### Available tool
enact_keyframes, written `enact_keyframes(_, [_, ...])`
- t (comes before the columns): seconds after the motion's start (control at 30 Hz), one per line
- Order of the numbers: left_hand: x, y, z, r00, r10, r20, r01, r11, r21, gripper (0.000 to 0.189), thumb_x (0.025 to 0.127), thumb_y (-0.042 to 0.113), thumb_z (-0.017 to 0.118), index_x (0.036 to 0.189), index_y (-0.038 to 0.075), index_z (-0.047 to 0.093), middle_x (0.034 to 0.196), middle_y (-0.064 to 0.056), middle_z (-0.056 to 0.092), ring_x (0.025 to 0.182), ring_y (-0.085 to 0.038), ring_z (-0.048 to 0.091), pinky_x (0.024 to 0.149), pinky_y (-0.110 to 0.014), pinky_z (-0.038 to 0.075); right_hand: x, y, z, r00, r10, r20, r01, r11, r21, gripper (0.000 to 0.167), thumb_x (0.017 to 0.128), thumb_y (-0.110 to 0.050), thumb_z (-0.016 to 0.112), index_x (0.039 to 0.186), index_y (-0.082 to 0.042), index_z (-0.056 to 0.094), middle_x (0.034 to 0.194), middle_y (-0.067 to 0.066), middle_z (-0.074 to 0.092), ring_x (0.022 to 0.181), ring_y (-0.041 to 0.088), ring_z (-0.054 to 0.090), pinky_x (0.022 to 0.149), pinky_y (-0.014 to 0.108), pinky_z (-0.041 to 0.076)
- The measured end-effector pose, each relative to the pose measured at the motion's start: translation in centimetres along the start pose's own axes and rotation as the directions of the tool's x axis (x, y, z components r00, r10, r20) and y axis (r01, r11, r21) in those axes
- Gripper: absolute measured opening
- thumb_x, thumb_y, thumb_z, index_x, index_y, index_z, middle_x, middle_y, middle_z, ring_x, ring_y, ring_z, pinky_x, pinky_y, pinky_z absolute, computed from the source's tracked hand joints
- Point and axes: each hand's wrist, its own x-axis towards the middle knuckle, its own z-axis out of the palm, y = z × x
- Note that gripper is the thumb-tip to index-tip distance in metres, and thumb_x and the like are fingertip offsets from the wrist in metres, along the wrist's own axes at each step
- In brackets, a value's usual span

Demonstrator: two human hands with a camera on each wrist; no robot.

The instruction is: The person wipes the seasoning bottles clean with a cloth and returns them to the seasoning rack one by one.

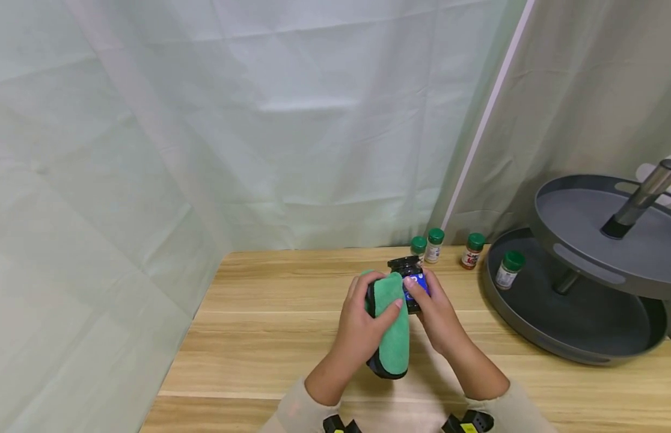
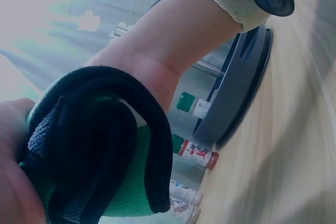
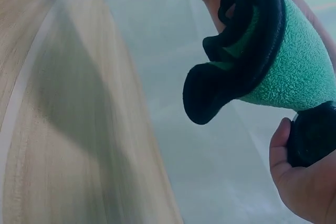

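My left hand (image 1: pixel 359 319) grips a folded green cloth (image 1: pixel 392 325) with dark edging, its thumb lying across the front. The cloth (image 2: pixel 131 182) shows its rolled, layered end in the left wrist view. Right beside it, my right hand (image 1: pixel 435 313) holds a dark jar (image 1: pixel 415 291) with a black lid and a blue label, the thumb on the label. The cloth touches the jar's side, and both are held above the table. In the right wrist view the jar's dark base (image 3: pixel 315 135) shows under the cloth (image 3: pixel 299 61).
A two-tier grey round tray (image 1: pixel 573 349) stands at the right, with a green-capped spice bottle (image 1: pixel 507 270) on its lower tier. Beside it is a red-labelled bottle (image 1: pixel 472 251). Two more green-capped bottles, one being this bottle (image 1: pixel 435 245), stand at the wooden table's (image 1: pixel 260 337) back edge.
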Motion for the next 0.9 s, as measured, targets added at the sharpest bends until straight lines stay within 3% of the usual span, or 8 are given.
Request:
enact_keyframes(0.4, [0.7, -0.6, -0.4, 0.998, -0.044, -0.039, 0.040, 0.995, -0.089, 0.044, 0.093, 0.031, 0.072, 0.132, 0.024, 0.054, 0.126, 0.000, 0.057, 0.109, -0.018, 0.057, 0.090, -0.039, 0.052, -0.5, -0.5, 0.4, 0.999, 0.050, 0.016, -0.051, 0.994, 0.095, 0.048, 0.108, -0.029, 0.044, 0.151, -0.010, 0.035, 0.124, 0.004, 0.054, 0.101, 0.010, 0.061, 0.088, 0.024, 0.054])
enact_keyframes(0.6, [1.1, -0.8, -0.7, 0.997, -0.055, -0.045, 0.048, 0.990, -0.133, 0.040, 0.094, 0.027, 0.072, 0.130, 0.028, 0.054, 0.125, 0.000, 0.058, 0.109, -0.018, 0.058, 0.091, -0.039, 0.053, -0.9, -0.4, 0.3, 0.999, 0.003, 0.046, -0.008, 0.994, 0.111, 0.045, 0.109, -0.034, 0.038, 0.145, -0.007, 0.042, 0.112, -0.004, 0.062, 0.099, 0.010, 0.060, 0.088, 0.025, 0.052])
enact_keyframes(0.8, [1.0, -0.8, -0.7, 0.998, -0.064, -0.019, 0.060, 0.986, -0.157, 0.041, 0.094, 0.029, 0.071, 0.131, 0.029, 0.054, 0.126, 0.000, 0.058, 0.110, -0.018, 0.058, 0.091, -0.039, 0.053, -1.0, -0.4, 0.4, 0.999, -0.026, 0.048, 0.019, 0.990, 0.137, 0.035, 0.110, -0.036, 0.036, 0.138, -0.017, 0.044, 0.111, -0.006, 0.062, 0.098, 0.009, 0.060, 0.086, 0.025, 0.052])
enact_keyframes(0.9, [0.8, -0.7, -0.5, 0.998, -0.065, -0.004, 0.064, 0.987, -0.149, 0.042, 0.094, 0.031, 0.071, 0.132, 0.028, 0.053, 0.128, 0.000, 0.057, 0.110, -0.018, 0.057, 0.092, -0.039, 0.052, -0.9, -0.4, 0.4, 0.999, -0.027, 0.033, 0.022, 0.991, 0.133, 0.036, 0.110, -0.037, 0.034, 0.139, -0.017, 0.040, 0.110, -0.005, 0.061, 0.096, 0.009, 0.061, 0.084, 0.025, 0.053])
